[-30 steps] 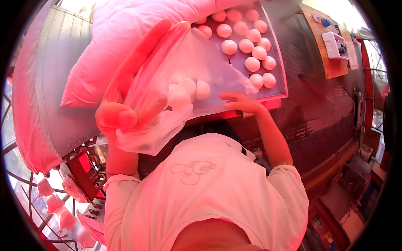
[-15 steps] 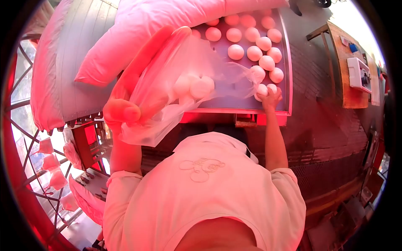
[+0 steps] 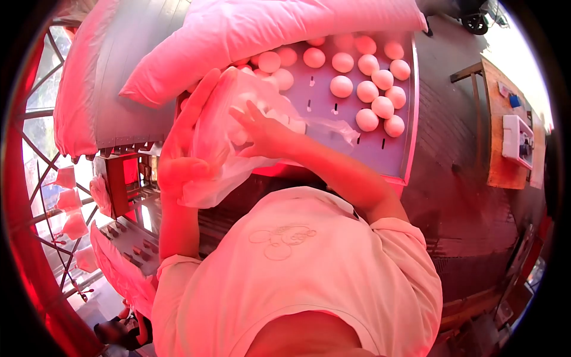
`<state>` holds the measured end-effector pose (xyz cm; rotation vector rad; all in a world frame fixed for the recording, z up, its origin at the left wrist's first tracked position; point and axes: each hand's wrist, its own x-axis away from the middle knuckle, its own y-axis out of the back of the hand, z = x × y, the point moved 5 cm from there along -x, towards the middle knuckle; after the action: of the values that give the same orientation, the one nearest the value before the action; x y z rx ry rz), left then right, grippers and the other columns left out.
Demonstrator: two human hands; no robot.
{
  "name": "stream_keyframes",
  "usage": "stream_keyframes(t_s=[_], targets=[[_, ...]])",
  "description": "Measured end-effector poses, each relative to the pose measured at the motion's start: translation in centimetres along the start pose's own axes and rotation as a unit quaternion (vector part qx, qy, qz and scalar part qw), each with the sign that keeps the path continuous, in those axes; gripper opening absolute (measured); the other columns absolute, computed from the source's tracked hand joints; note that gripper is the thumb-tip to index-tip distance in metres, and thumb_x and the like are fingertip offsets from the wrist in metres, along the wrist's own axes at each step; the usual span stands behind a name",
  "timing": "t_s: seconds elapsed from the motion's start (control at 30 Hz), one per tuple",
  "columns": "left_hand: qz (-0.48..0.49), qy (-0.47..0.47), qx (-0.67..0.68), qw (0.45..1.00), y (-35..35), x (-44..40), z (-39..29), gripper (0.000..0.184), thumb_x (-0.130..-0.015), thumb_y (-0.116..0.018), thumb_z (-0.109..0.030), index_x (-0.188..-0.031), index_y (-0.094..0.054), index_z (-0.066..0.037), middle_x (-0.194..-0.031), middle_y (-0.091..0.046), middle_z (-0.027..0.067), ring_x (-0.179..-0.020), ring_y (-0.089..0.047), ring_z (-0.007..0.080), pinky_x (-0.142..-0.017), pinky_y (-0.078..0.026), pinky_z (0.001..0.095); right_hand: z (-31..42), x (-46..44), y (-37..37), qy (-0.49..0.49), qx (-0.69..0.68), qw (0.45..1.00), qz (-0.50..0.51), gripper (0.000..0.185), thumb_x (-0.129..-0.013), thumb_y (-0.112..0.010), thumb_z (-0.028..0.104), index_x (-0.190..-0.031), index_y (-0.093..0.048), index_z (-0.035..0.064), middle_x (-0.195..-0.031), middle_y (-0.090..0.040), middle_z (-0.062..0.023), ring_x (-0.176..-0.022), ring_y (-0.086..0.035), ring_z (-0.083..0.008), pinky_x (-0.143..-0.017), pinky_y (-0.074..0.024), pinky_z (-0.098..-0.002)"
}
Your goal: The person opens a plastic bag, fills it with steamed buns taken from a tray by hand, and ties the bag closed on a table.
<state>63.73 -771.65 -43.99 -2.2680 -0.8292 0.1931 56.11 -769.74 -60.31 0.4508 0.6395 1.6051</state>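
Observation:
My left hand holds a clear plastic bag at its side, the long fingers stretched up along it and the thumb bent across. Inside the bag are several round white pieces that look like buns, partly blurred by the film. My right hand reaches across to the bag, palm down with fingers spread over its contents. Nothing shows gripped in these fingers. Beyond, more round white buns lie on a slotted bluish tray with a pale rim.
A thick padded quilt covers the tray's far side. To the left stands a panelled metal surface with another padded cover. A wooden table on the right bears a white box.
My right hand has moved left from the tray's near right corner to the bag. The buns it touched there are gone from that corner. Its fingers have spread apart.

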Motion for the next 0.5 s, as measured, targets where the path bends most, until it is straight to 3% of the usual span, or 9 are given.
stream_keyframes(t_s=[0.03, 0.07, 0.1, 0.13, 0.17, 0.2, 0.27, 0.37, 0.5], targets=[[-0.002, -0.005, 0.004, 1.000, 0.3, -0.1, -0.4, 0.104, -0.065, -0.062, 0.010, -0.149, -0.002, -0.002, -0.156, 0.003, 0.0087, -0.067, -0.045, 0.0115, -0.058, -0.035, 0.0260, 0.3, 1.2, 3.0, -0.019, -0.197, 0.980, 0.017, 0.081, -0.074, -0.077, 0.031, -0.142, -0.036, 0.0122, -0.135, -0.044, -0.0246, -0.111, -0.055, -0.0309, -0.093, -0.0457, -0.0395], [-0.007, -0.010, 0.007, 1.000, 0.9, -0.2, -0.9, 0.104, -0.065, -0.062, 0.010, -0.149, -0.002, -0.002, -0.156, 0.004, 0.0085, -0.066, -0.045, 0.0110, -0.057, -0.035, 0.0255, 0.0, 2.9, 6.4, -0.036, -0.389, 0.920, 0.033, 0.073, -0.075, -0.077, 0.026, -0.137, -0.043, 0.0099, -0.132, -0.048, -0.0211, -0.108, -0.058, -0.0269, -0.089, -0.0478, -0.0370], [-0.011, -0.016, 0.011, 1.000, 1.3, -0.2, -1.4, 0.104, -0.065, -0.062, 0.011, -0.149, -0.002, -0.002, -0.156, 0.005, 0.0083, -0.065, -0.045, 0.0105, -0.056, -0.036, 0.0251, -4.4, 5.3, 7.9, -0.146, -0.337, 0.929, -0.047, 0.056, -0.076, -0.077, 0.021, -0.125, -0.055, 0.0054, -0.123, -0.056, -0.0146, -0.099, -0.061, -0.0203, -0.081, -0.0499, -0.0327], [-0.015, -0.019, 0.015, 1.000, 1.8, -0.3, -1.7, 0.104, -0.065, -0.062, 0.011, -0.149, -0.001, -0.002, -0.156, 0.005, 0.0081, -0.064, -0.045, 0.0100, -0.055, -0.036, 0.0247, -9.3, 8.1, 9.7, -0.149, -0.151, 0.944, -0.253, 0.056, -0.072, -0.079, 0.022, -0.121, -0.056, 0.0049, -0.119, -0.057, -0.0137, -0.101, -0.059, -0.0242, -0.083, -0.0480, -0.0363], [-0.018, -0.019, 0.019, 0.999, 2.2, -0.4, -1.9, 0.104, -0.065, -0.062, 0.011, -0.149, -0.001, -0.002, -0.157, 0.006, 0.0079, -0.063, -0.045, 0.0095, -0.054, -0.036, 0.0243, -12.6, 11.0, 12.2, -0.116, 0.149, 0.917, -0.351, 0.056, -0.070, -0.080, 0.022, -0.118, -0.057, 0.0056, -0.119, -0.056, -0.0128, -0.106, -0.055, -0.0286, -0.089, -0.0452, -0.0399], [-0.021, -0.020, 0.022, 0.999, 2.6, -0.6, -2.0, 0.105, -0.065, -0.061, 0.012, -0.149, -0.001, -0.002, -0.157, 0.006, 0.0077, -0.062, -0.045, 0.0090, -0.053, -0.036, 0.0238, -18.0, 14.2, 11.8, -0.213, 0.221, 0.892, -0.331, 0.065, -0.067, -0.081, 0.023, -0.124, -0.053, 0.0083, -0.117, -0.056, -0.0130, -0.111, -0.050, -0.0346, -0.093, -0.0418, -0.0437], [-0.024, -0.021, 0.029, 0.999, 2.9, -1.2, -2.1, 0.105, -0.065, -0.061, 0.012, -0.149, 0.000, -0.002, -0.157, 0.008, 0.0073, -0.059, -0.045, 0.0080, -0.051, -0.036, 0.0230, -27.6, 19.2, 10.3, -0.313, 0.210, 0.887, -0.267, 0.073, -0.068, -0.080, 0.030, -0.132, -0.048, 0.0150, -0.113, -0.055, -0.0124, -0.106, -0.051, -0.0365, -0.088, -0.0448, -0.0454], [-0.024, -0.016, 0.038, 0.999, 3.0, -2.5, -1.9, 0.105, -0.065, -0.061, 0.013, -0.149, 0.001, -0.001, -0.157, 0.010, 0.0066, -0.056, -0.045, 0.0065, -0.048, -0.036, 0.0217, -31.1, 21.2, 8.0, -0.372, 0.297, 0.841, -0.258, 0.078, -0.068, -0.079, 0.041, -0.136, -0.045, 0.0245, -0.108, -0.054, -0.0106, -0.100, -0.053, -0.0362, -0.081, -0.0472, -0.0461], [-0.066, -0.003, 0.040, 0.997, 1.1, -3.8, -2.1, 0.105, -0.066, -0.060, 0.015, -0.149, 0.002, -0.001, -0.158, 0.008, 0.0068, -0.053, -0.045, 0.0050, -0.045, -0.037, 0.0206, -30.5, 20.0, 8.2, -0.451, 0.284, 0.819, -0.213, 0.077, -0.070, -0.073, 0.053, -0.137, -0.043, 0.0305, -0.104, -0.052, -0.0082, -0.093, -0.055, -0.0330, -0.071, -0.0479, -0.0468]])
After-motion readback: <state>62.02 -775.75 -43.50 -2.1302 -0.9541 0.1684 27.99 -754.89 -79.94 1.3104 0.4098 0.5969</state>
